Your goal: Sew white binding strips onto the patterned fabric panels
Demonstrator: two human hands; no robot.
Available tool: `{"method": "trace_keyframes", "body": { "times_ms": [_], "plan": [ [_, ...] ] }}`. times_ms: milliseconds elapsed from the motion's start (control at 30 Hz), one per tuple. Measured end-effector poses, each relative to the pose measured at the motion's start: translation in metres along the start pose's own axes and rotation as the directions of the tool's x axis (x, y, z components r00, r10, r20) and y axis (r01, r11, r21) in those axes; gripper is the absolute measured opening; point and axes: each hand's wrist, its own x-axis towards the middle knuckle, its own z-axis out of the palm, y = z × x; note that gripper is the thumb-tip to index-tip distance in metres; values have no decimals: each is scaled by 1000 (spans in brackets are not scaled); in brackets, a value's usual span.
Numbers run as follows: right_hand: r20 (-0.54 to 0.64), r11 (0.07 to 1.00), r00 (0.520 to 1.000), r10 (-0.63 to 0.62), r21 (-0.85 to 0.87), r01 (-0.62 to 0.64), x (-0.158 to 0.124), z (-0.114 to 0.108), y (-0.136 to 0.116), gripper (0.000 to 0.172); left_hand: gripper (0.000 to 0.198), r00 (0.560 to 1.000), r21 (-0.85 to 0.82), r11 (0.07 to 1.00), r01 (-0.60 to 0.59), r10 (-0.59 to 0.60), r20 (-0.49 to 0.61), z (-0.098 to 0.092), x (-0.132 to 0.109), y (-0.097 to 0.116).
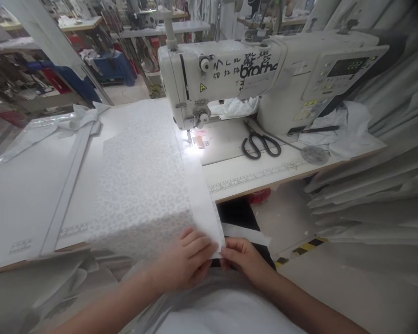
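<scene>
A pale leopard-print fabric panel (146, 181) lies over the sewing table, its near end hanging past the front edge. Along its right side runs a plain white fabric strip (204, 199), which reaches up under the lit needle of the sewing machine (226, 69). My left hand (191, 255) is closed on the near end of the panel and strip, fingers curled over the cloth. Beside it, my right hand (242, 257) pinches the strip's right edge between thumb and fingers. A loose white tail of cloth (247, 232) extends to the right behind my right hand.
Black-handled scissors (261, 144) rest right of the needle, near a printed ruler (254, 176) along the table edge. Crumpled white cloth (348, 130) lies at the machine's base. Folded strips (73, 176) lie at left. Grey-white fabric (379, 176) hangs at right.
</scene>
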Motion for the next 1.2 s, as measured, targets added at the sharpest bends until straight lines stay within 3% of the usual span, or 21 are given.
{"method": "trace_keyframes", "body": {
  "times_ms": [100, 167, 233, 300, 333, 400, 500, 567, 633, 733, 800, 1033, 1133, 1200],
  "plan": [
    [19, 990, 998, -65, -126, 67, -4, -3, -7, 22, 20, 999, 0, 1000, 16, -16, -52, 2, 1, 1],
    [3, 864, 952, -307, -419, 280, -8, -5, -18, 13, 21, 996, -53, 998, 41, -45, -76, 1, 2, 4],
    [159, 501, 803, -575, -707, 499, -9, -7, -31, 14, 21, 994, -117, 990, 77, -86, -75, -2, 4, 7],
    [410, 121, 652, -637, -783, 611, -5, -7, -41, 25, 22, 993, -171, 981, 96, -107, -55, -6, 4, 10],
    [500, 4, 612, -613, -773, 635, -3, -7, -46, 23, 22, 992, -202, 974, 107, -117, -40, -8, 5, 10],
    [582, -107, 586, -563, -755, 647, 2, -5, -53, 18, 18, 986, -300, 942, 151, -165, -23, -15, 8, 7],
    [615, -134, 598, -513, -746, 652, 6, -1, -62, 21, 11, 930, -412, 856, 312, -363, -50, -28, 17, -13],
    [631, -141, 602, -489, -738, 660, 6, 2, -65, 23, 17, 861, -368, 812, 452, -505, -57, -38, 24, -34],
    [644, -174, 574, -506, -728, 663, 9, 3, -65, 25, 25, 823, -253, 801, 542, -567, -34, -45, 29, -57],
    [654, -241, 500, -568, -713, 659, 22, 2, -62, 26, 38, 839, -102, 833, 544, -544, 26, -50, 29, -84],
    [653, -249, 483, -582, -709, 659, 33, 1, -64, 24, 44, 853, -37, 852, 522, -520, 51, -52, 28, -97],
    [600, -132, 596, -533, -755, 642, 69, -2, -89, 23, 53, 859, 119, 865, 487, -499, 116, -62, 39, -142],
    [583, -105, 612, -534, -764, 637, 84, -4, -99, 23, 51, 893, 145, 890, 431, -444, 72, -66, 48, -159],
    [596, -114, 610, -523, -757, 643, 94, -5, -105, 25, 42, 914, 136, 908, 395, -403, 35, -65, 52, -154]
  ]
}}
